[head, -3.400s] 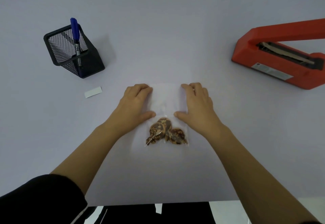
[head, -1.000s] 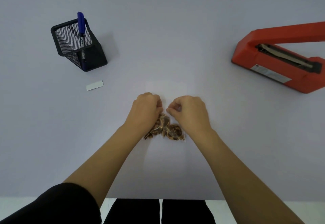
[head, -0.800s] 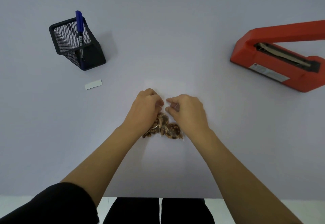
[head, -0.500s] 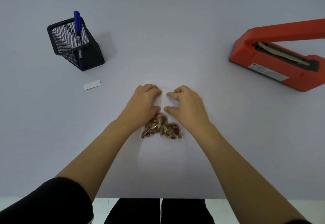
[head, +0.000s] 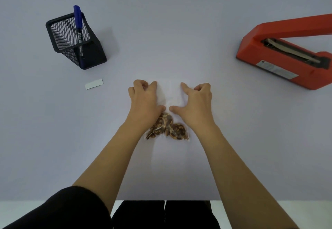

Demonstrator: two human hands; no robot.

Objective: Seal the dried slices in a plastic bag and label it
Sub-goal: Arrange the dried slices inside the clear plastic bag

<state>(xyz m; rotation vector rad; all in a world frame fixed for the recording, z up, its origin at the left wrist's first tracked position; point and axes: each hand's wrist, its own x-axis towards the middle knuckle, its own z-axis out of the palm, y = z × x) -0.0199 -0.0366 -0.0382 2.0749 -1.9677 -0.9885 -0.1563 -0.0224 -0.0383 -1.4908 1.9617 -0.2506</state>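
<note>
Left hand (head: 143, 101) and right hand (head: 195, 103) both rest flat-ish on the clear plastic bag (head: 170, 94), fingers partly curled, pressing rather than pinching; each grip is released, clamped on nothing. Half a second ago the hands sat close together over the bag's middle, and a second ago they were bunched knuckle to knuckle just above the contents; now they have spread apart toward the bag's side edges, so the empty upper part shows between them, smoothed out. Dried slices (head: 167, 127) sit bunched at the bag's near end, just below both thumbs, partly under the left wrist. Likely meaning: air pushed out and mouth flattened, bag ready to go to the sealer, not sealed yet. Red heat sealer (head: 280, 56) lies well off to the right of the right hand and farther away, arm raised. White label (head: 94, 84) lies on the table (head: 179, 22) left of the left hand, still blank as far as can be told. Beyond it, black mesh pen holder (head: 75, 40) with blue marker (head: 78, 22) standing inside. Labelling not started.
</note>
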